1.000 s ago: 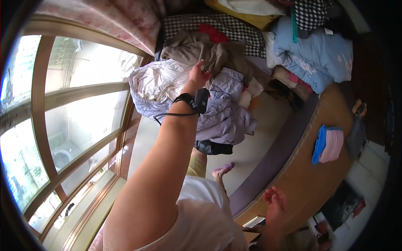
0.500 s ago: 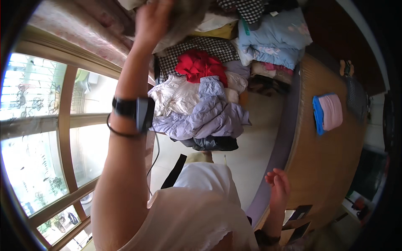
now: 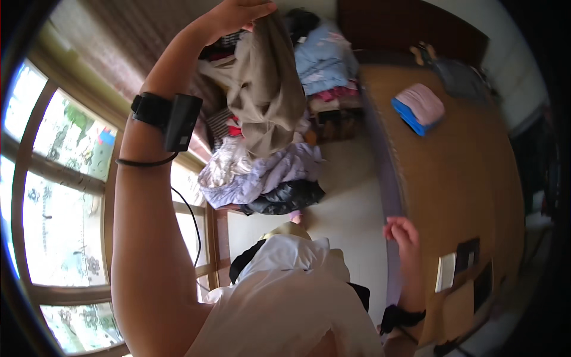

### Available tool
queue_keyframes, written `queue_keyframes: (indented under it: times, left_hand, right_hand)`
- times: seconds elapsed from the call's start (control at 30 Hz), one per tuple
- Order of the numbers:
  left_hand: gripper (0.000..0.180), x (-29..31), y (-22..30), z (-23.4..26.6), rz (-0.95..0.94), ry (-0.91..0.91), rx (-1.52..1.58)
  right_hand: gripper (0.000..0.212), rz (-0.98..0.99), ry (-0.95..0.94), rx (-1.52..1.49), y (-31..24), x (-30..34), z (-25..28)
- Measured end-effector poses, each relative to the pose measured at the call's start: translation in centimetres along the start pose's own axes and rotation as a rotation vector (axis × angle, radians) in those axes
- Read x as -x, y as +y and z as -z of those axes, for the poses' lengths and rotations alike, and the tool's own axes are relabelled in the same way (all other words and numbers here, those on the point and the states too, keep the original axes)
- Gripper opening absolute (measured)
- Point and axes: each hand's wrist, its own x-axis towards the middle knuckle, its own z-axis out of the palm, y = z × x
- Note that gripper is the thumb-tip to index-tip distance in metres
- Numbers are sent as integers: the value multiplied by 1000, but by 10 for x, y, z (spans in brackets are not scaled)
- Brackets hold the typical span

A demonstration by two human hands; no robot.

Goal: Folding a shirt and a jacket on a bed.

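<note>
Raised high at the top, my left hand (image 3: pixel 235 18) pinches the upper edge of a grey-brown garment (image 3: pixel 267 83), which hangs down in loose folds. Its lower end reaches over a heap of clothes, where a pale lilac padded jacket (image 3: pixel 279 169), a white crumpled garment (image 3: pixel 229 160) and a black padded garment (image 3: pixel 291 196) lie. Only a bit of red cloth (image 3: pixel 234 126) shows beside the hanging garment. My right hand (image 3: pixel 402 232) is held low beside the bed, its fingers loosely curled and apart from the thumb, with nothing in it.
To the right stands a bed with a tan mat (image 3: pixel 458 178), bearing a folded pink and blue cloth (image 3: pixel 419 107). Folded light blue bedding (image 3: pixel 324 56) is piled beyond the heap. Windows (image 3: pixel 65 208) line the left, and a cable (image 3: pixel 193 220) hangs by my left arm.
The grey-brown garment has come into full view, lifted by my left hand and hanging over the heap, covering most of the red cloth. The view has shifted; my right hand remains beside the bed.
</note>
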Motion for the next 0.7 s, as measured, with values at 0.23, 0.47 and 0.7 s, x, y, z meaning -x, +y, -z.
queue_keyframes:
  times: [0.23,0.47,0.7]
  left_hand:
    - [33,22,126,-80,-81,-562,958]
    - [31,18,205,-132,-354,-773,887]
    - [35,1,231,-184,-371,-891,942]
  right_hand:
    - [30,268,140,-54,-26,13,50]
    - [81,493,794,577,-22,28,127]
    - [58,81,306,-41,-36,43,116]
